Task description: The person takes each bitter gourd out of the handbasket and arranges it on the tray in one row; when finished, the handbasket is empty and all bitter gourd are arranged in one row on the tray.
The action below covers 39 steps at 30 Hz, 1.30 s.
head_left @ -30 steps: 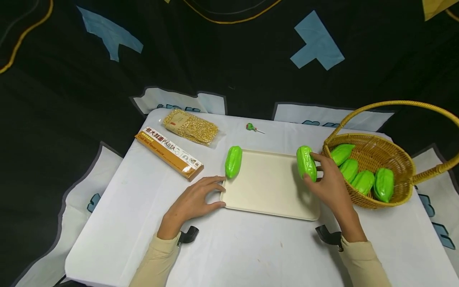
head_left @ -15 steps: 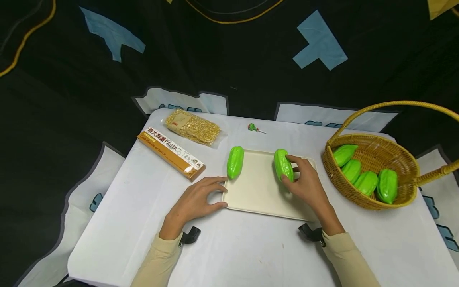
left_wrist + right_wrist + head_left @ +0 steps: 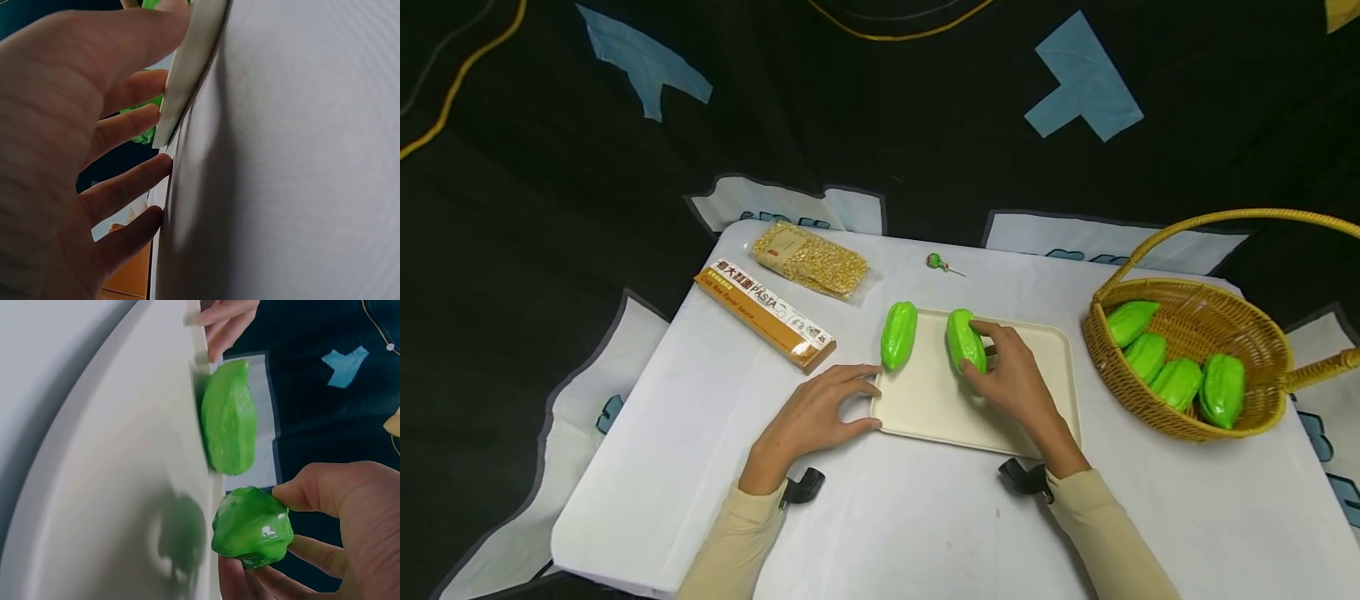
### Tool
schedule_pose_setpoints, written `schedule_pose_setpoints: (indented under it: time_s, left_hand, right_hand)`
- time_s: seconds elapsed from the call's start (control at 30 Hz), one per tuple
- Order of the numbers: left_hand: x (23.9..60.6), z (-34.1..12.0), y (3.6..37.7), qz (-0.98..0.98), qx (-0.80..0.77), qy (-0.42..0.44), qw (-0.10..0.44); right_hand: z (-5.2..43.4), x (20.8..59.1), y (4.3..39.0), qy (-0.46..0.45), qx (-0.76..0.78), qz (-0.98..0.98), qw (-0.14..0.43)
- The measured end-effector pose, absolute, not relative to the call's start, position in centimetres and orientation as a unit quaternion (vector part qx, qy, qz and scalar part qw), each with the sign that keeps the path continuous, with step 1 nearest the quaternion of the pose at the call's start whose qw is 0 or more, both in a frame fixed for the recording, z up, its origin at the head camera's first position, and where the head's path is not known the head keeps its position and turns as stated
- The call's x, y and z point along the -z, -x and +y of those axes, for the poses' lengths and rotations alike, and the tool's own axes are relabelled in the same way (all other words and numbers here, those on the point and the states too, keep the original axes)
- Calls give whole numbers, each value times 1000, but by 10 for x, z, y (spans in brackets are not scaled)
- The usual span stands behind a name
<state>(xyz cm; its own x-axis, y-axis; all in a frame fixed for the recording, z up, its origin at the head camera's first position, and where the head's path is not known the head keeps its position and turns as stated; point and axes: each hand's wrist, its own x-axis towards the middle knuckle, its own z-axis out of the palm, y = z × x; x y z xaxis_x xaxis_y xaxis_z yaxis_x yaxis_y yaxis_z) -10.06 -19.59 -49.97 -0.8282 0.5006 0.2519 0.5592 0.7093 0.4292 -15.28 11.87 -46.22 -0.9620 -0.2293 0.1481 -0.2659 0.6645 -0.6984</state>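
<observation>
Two gourds (image 3: 898,335) on tray (image 3: 1037,350), four in basket (image 3: 1262,333).

Long orange-and-white box (image 3: 765,313): "PASTA" legible after Chinese characters; smaller print below too small to read.

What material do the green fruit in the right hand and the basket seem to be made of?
The green fruit held by the right hand looks like glossy plastic: its smooth skin shows bright highlights, so it is probably a model. The basket looks like woven wicker or rattan, yellow-brown and matte, with visible woven strands and a twisted handle.
</observation>
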Motion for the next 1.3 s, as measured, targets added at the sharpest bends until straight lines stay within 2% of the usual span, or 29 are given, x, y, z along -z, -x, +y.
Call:
schedule_pose_setpoints:
  time_s: [0.47,0.83,1.3]
  left_hand:
    - [499,-196,101,-925,250,284,46]
    - [500,-197,101,-924,253,284,51]
    - [498,-196,101,-927,249,279,39]
  right_hand:
    - [94,474,159,-124,-392,-912,0]
    - [81,480,163,-118,-402,-908,10]
    - [75,487,163,-142,-416,-898,-6]
